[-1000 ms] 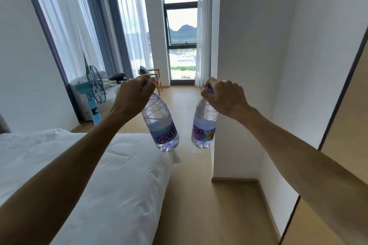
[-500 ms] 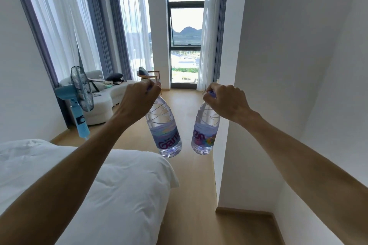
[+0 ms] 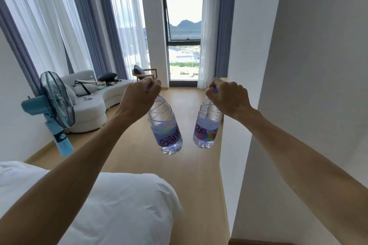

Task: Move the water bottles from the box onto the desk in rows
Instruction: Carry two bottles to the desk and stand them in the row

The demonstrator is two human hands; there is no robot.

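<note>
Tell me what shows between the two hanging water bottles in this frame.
Nothing solid. In the head view the left bottle and the right bottle hang apart, each gripped at the cap by the left hand and the right hand; only wooden floor shows through the gap.

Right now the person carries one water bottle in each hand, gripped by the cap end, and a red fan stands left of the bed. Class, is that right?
Not quite. The head view shows the fan is blue, not red. The rest holds.
</note>
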